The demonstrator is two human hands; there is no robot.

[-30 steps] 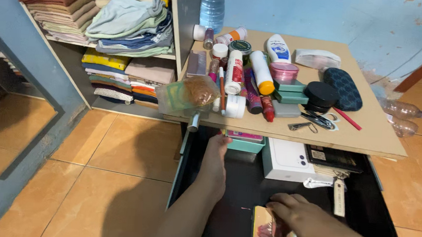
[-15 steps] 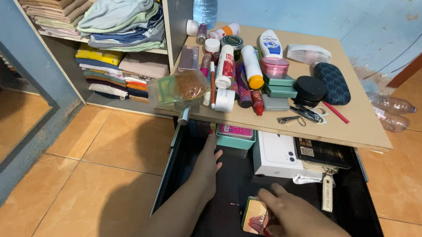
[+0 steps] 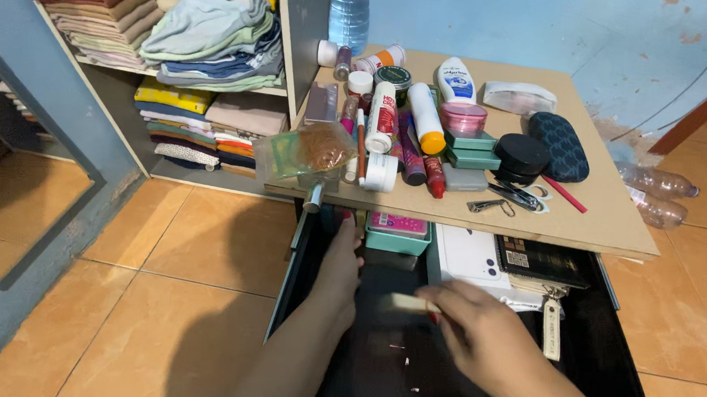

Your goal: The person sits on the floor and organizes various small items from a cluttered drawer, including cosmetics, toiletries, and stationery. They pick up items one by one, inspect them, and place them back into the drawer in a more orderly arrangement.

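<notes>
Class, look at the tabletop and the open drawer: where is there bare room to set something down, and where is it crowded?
Bare: the tabletop right of the red pencil, and the drawer floor below the right hand. Crowded: the tabletop's left half around the bottles, and the drawer's back by the white box.

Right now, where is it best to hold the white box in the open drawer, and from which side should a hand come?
Probably grip the white box across its two long sides, near its front end, coming from above. It lies flat, its rear under the tabletop. A teal box crowds its left side and a dark booklet its right, so fingers have little room.
</notes>
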